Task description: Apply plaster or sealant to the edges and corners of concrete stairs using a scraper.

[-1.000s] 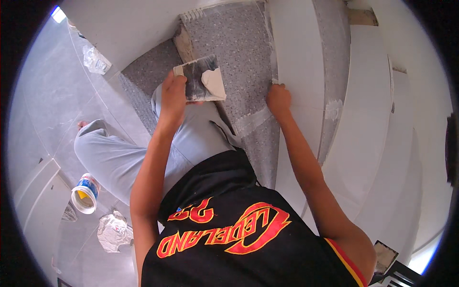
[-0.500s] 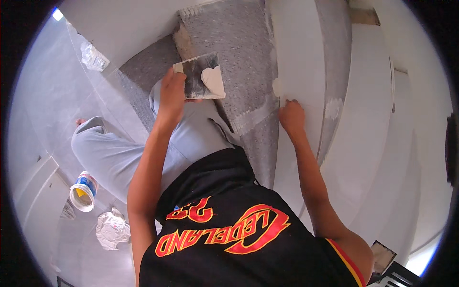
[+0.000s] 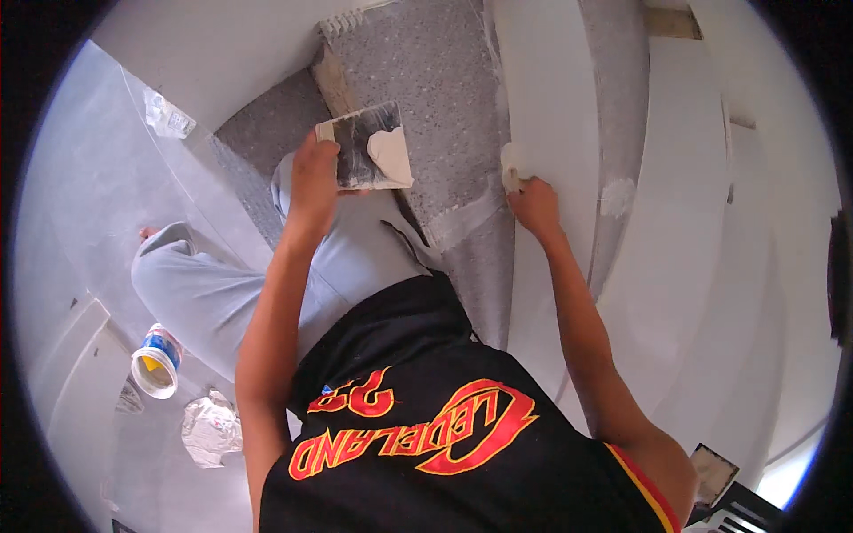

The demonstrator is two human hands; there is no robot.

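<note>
My left hand (image 3: 313, 178) grips a wide flat metal putty blade (image 3: 362, 169) with a pale edge, held face up over my lap. A thick blob of cream putty (image 3: 389, 155) sits on its right part. Over at the white stair riser (image 3: 555, 107), my right hand (image 3: 535, 206) is closed, its fingertips at the tread's edge beside a cream putty patch (image 3: 510, 164). Whatever is in those fingers is too hidden to name. Between my hands lies a speckled grey stair tread (image 3: 444, 98) with a whitish smear (image 3: 466, 218) across it.
More grey treads and white risers (image 3: 684, 178) curve away to the right. On the tiled floor at left stand a white-and-blue bucket (image 3: 155, 364) and a crumpled pale bag (image 3: 211, 429). Another bag (image 3: 167, 115) lies by the white wall (image 3: 213, 53).
My right hand has shifted slightly left and turned at the riser's edge. The putty blade in my left hand has moved a little left. The whole view has tilted slightly.
</note>
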